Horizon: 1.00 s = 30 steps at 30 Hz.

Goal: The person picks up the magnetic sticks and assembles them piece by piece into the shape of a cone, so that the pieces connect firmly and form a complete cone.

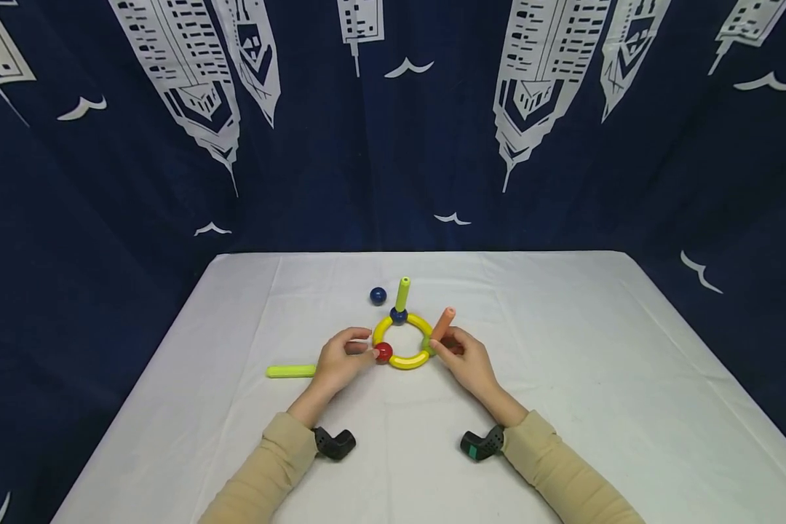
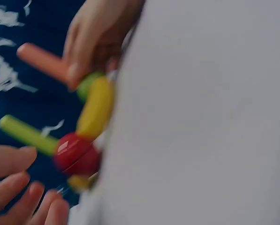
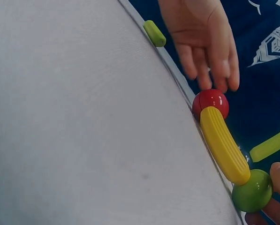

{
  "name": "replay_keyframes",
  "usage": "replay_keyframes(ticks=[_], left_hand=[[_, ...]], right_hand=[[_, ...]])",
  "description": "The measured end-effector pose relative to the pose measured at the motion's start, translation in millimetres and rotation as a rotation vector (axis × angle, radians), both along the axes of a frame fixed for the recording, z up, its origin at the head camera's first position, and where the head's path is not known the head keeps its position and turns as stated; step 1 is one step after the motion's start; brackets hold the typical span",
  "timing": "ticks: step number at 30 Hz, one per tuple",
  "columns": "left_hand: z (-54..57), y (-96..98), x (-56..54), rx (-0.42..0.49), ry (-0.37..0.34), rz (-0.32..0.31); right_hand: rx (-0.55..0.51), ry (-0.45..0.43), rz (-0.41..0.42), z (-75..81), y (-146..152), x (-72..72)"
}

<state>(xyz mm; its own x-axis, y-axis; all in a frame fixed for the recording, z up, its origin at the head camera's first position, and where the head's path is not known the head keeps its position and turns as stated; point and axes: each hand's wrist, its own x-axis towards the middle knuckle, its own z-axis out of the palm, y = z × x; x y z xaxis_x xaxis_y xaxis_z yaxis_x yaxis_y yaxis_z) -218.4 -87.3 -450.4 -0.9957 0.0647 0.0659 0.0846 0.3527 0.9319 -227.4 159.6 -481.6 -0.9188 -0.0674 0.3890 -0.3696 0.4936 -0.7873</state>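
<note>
On the white table lies a ring of curved yellow pieces [image 1: 409, 362], joined by a red ball [image 1: 383, 352], a green ball [image 3: 252, 191] and a dark blue ball [image 1: 398, 316]. A lime green stick [image 1: 402, 294] stands up from the blue ball. My right hand [image 1: 469, 362] pinches an orange stick [image 1: 444, 324] near its lower end, at the green ball. The stick's lower end is hidden by the fingers. My left hand [image 1: 342, 362] is beside the red ball, its fingers loosely extended; in the left wrist view a gap shows between fingertips [image 2: 27, 157] and ball.
A loose dark blue ball [image 1: 378, 296] lies behind the ring. Another lime green stick [image 1: 291, 371] lies to the left, partly behind my left hand. A navy curtain [image 1: 367, 160] with white prints hangs beyond the table's far edge. Black wrist devices [image 1: 335, 444] sit at both cuffs.
</note>
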Motion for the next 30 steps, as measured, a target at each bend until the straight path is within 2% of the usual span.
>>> replay_keyframes(ticks=[2,4,6,8,11,15,18,22,27,30], left_hand=[[9.8,-14.8,-5.4,0.010,0.012,-0.034],[17.3,-33.9,-11.0,0.040,0.039,-0.094],[21.9,-56.0,-15.2,0.070,0.035,-0.153],[23.0,-79.3,-18.3,0.070,0.028,-0.211],[21.4,-109.1,-20.5,0.075,-0.022,-0.281],[14.1,-135.5,-21.3,0.107,-0.086,-0.350],[6.2,-146.4,-20.6,0.124,-0.131,-0.381],[-1.7,-151.5,-20.2,0.089,-0.154,-0.438],[-2.3,-148.4,-20.9,-0.020,-0.114,-0.496],[-0.1,-144.4,-20.6,-0.071,-0.113,-0.498]], right_hand=[[-0.003,0.008,0.003,0.4,0,0.1],[-0.002,0.015,0.004,0.6,0,0.5],[0.005,0.021,0.005,0.5,0,0.9],[0.008,0.018,0.006,0.8,-1,1.7],[0.010,0.013,0.010,0.7,-1,2.0],[0.011,0.016,0.012,1.0,-1,2.0],[0.024,0.020,0.016,1.3,-1,2.1],[0.055,0.027,0.024,0.8,-1,1.8],[0.095,0.057,0.031,0.8,-1,1.9],[0.113,0.067,0.031,0.9,-1,1.9]])
